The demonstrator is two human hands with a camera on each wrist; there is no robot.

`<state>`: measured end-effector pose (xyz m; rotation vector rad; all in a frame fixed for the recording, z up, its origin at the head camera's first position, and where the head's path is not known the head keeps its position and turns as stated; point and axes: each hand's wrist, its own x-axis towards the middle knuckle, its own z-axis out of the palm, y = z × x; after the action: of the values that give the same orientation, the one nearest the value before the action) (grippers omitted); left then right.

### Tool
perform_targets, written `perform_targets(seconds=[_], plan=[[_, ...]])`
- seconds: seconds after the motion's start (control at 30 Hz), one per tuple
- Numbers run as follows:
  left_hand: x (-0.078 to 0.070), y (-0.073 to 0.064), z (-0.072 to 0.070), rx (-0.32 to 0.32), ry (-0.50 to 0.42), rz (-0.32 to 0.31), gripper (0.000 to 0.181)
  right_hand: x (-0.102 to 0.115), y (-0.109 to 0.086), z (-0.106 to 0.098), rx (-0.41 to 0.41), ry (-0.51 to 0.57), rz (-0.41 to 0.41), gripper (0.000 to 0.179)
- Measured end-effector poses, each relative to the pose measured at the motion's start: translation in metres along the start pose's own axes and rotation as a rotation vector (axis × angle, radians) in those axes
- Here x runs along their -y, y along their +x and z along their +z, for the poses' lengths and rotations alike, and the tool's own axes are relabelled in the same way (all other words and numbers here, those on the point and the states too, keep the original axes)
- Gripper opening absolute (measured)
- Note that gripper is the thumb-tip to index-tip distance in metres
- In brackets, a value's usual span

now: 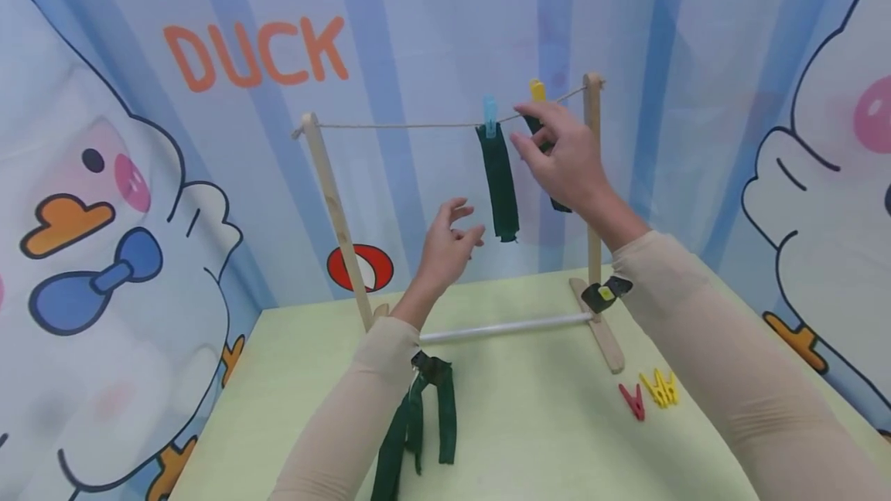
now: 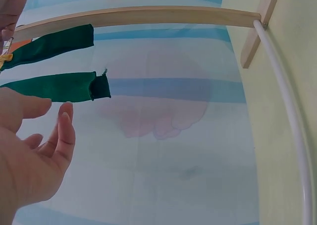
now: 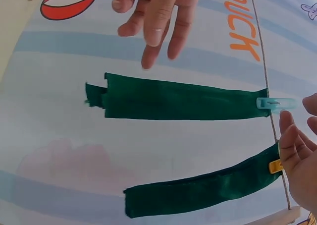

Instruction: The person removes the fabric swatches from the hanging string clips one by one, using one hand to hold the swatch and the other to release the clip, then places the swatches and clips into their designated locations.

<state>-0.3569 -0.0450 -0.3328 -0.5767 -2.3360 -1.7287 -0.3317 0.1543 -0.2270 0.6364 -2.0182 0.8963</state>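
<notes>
A dark green fabric strip hangs from a string, gripped at its top by a light blue clothespin. To its right a second green strip hangs from a yellow clothespin, partly behind my right hand in the head view. My right hand is raised just right of the blue clothespin, thumb and forefinger apart, with nothing between them. Lower down, my left hand stands beside the first strip's lower part, fingers loosely bent and holding nothing.
Two wooden posts carry the string, with a white rod joining them near the table. More green strips lie by my left forearm. A red clothespin and yellow clothespins lie at the right.
</notes>
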Motion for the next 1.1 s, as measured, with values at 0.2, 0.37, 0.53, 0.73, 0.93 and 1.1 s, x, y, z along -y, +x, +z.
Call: perform_targets(seconds=[0.2,0.37,0.53,0.73,0.93,1.1], plan=[[-0.004,0.002,0.003,0.004,-0.023,-0.029,0.054,0.008,0.012,0.002,0.061,-0.016,0.044,0.047],[-0.003,0.005,0.011,0.003,-0.072,-0.070,0.056,0.009,0.017,0.008,0.141,0.023,0.090,0.055],[-0.003,0.010,0.019,-0.017,-0.141,-0.077,0.057,0.011,0.022,0.013,0.193,0.067,0.128,0.062],[-0.006,0.014,0.025,-0.012,-0.190,-0.072,0.057,0.011,0.028,0.017,0.237,0.112,0.185,0.066],[-0.006,0.018,0.027,0.005,-0.229,-0.094,0.052,0.011,0.035,0.022,0.274,0.168,0.219,0.066],[-0.003,0.020,0.026,0.019,-0.234,-0.081,0.047,0.011,0.039,0.027,0.294,0.197,0.238,0.065]])
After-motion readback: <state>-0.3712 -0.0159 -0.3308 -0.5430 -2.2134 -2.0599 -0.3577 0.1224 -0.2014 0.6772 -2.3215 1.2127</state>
